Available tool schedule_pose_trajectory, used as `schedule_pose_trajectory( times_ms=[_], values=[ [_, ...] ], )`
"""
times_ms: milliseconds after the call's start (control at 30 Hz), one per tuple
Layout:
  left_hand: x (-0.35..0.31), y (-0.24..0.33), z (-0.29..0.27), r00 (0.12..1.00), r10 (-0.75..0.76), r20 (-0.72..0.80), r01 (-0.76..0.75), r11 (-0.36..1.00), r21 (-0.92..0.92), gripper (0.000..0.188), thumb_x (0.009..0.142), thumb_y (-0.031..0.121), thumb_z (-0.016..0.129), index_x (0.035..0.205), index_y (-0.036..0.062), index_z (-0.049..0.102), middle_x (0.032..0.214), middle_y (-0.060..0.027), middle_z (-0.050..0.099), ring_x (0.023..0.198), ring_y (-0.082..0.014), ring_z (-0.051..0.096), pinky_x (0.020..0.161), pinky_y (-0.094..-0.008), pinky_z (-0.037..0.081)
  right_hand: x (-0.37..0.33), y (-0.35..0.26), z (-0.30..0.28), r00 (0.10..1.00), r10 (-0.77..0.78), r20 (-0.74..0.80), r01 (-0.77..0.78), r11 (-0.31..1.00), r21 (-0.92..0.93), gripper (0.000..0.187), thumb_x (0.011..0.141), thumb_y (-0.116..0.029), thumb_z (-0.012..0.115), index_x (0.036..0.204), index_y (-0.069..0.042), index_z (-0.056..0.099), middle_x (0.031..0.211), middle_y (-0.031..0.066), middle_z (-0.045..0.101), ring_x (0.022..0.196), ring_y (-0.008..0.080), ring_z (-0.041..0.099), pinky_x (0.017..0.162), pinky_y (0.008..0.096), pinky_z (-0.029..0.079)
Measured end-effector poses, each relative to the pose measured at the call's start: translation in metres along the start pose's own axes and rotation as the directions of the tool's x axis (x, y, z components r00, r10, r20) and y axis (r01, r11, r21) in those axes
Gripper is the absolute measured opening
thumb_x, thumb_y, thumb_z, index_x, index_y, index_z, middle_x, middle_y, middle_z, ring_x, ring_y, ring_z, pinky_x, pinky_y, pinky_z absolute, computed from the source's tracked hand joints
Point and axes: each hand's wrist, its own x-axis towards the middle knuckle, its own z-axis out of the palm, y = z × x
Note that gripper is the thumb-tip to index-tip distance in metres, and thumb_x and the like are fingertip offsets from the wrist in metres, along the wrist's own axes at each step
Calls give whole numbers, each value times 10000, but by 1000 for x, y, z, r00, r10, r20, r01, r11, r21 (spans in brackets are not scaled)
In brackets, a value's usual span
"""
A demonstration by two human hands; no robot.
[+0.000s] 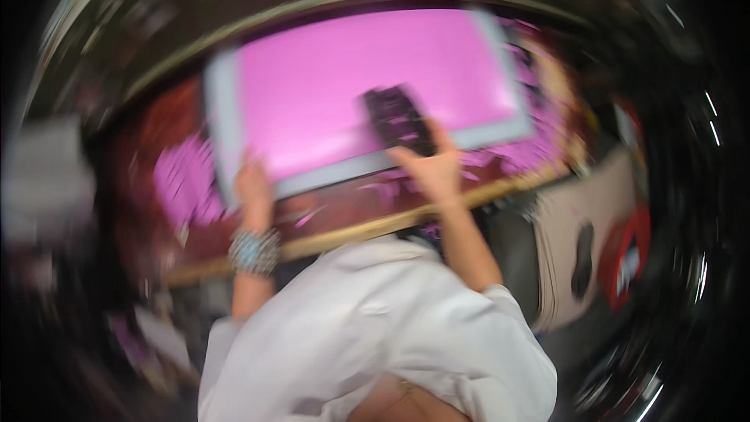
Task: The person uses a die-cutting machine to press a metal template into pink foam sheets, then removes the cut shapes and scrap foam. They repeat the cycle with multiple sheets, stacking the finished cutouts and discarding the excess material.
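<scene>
A wide pink sheet (367,78) lies flat, edged by a pale grey border (226,113) on its left, right and near sides. My right hand (437,168) holds a dark rectangular thing (398,121) over the sheet's near middle, thumb on one side and fingers on the other. Motion blur hides its exact kind; pinkish patches show on its upper face. At the border's near left corner is my left hand (255,187), with a beaded bracelet with a blue centre (252,252) on the wrist. Its fingers are smeared.
Pink scraps (187,184) lie left of the border, and more pink pieces (531,144) on its right. The reddish table has a light wooden near edge (367,227). Pinkish-beige boards (586,234) and a red ring-shaped thing (627,258) are at the right.
</scene>
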Motion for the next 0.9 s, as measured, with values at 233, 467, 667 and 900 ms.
schedule_pose_trajectory(
  times_ms=[233,467,667,900],
  values=[
    [42,74,-55,957,-287,-42,279,951,-134,315,900,142,527,1187,19,566,704,-198,615,623,-382,579,624,-482,452,27,-25,114,960,-259,107,270,958,-101,741,618,-152,868,1233,42,503,1072,142,631,946,213,620,838,312,501],
    [43,67,-51,961,-274,-32,264,948,-179,313,885,92,525,1178,-11,566,708,-176,621,611,-354,579,619,-456,452,14,12,191,805,-523,279,577,799,-168,855,695,-80,763,1375,77,269,1274,279,432,1210,455,401,1037,476,336],
    [37,58,-42,967,-214,-135,197,971,-134,314,878,81,535,1171,-27,565,679,-167,608,612,-348,581,623,-437,455,14,25,187,717,-606,344,676,725,-131,853,744,-143,748,1391,92,245,1347,307,373,1281,474,338,1080,496,287],
    [11,57,-63,967,-203,-152,161,955,-251,294,888,76,518,1171,33,587,764,-183,614,717,-336,591,661,-429,460,74,54,67,897,-426,-114,404,898,-175,656,886,-312,618,1368,37,339,1311,213,454,1191,294,473,1023,388,363]
  ],
)
